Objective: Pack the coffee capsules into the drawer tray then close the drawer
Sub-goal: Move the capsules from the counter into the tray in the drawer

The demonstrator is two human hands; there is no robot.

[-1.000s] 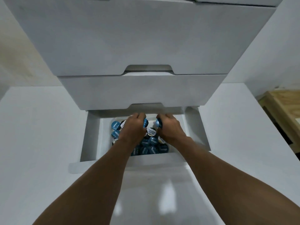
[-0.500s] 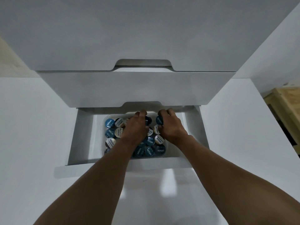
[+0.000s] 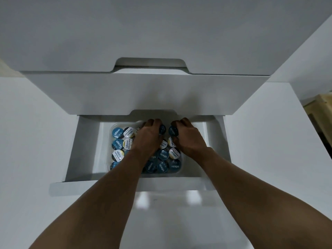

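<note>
Left hand and right hand still grip capsules — far end of tray.

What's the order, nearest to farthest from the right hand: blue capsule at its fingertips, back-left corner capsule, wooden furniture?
1. Blue capsule, held at the right hand's fingertips.
2. Corner capsule, tray's back-left corner.
3. Wooden furniture, outside the drawer, far right.

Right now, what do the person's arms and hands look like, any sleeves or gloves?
Both are bare: the left hand and right hand wear no gloves, and no ring, watch or bracelet shows. The forearms are uncovered to the picture's lower edge, so no sleeve is in view.
</note>
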